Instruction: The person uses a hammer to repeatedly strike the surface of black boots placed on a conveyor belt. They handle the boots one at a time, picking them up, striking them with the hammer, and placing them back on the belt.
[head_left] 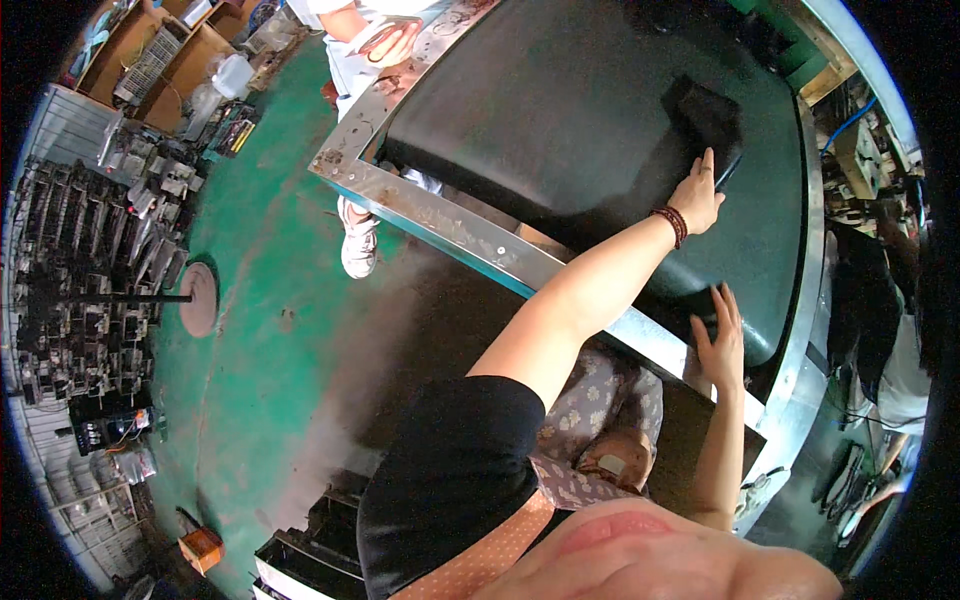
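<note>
A wide dark belt lies inside a metal frame in front of me. My left hand, with a beaded bracelet at the wrist, reaches over the belt, fingers stretched out. Its fingertips are at the near edge of a dark, angular piece on the belt; whether they touch it I cannot tell. Closer to me, my right hand is over the belt's rounded near end, beside the frame. Its fingers are spread and nothing shows in them.
Another person's hand holds a thin rounded item past the frame's far left corner; their white shoe is on the green floor. Dark parts fill racks at left. A round base with a pole stands nearby. More people are at right.
</note>
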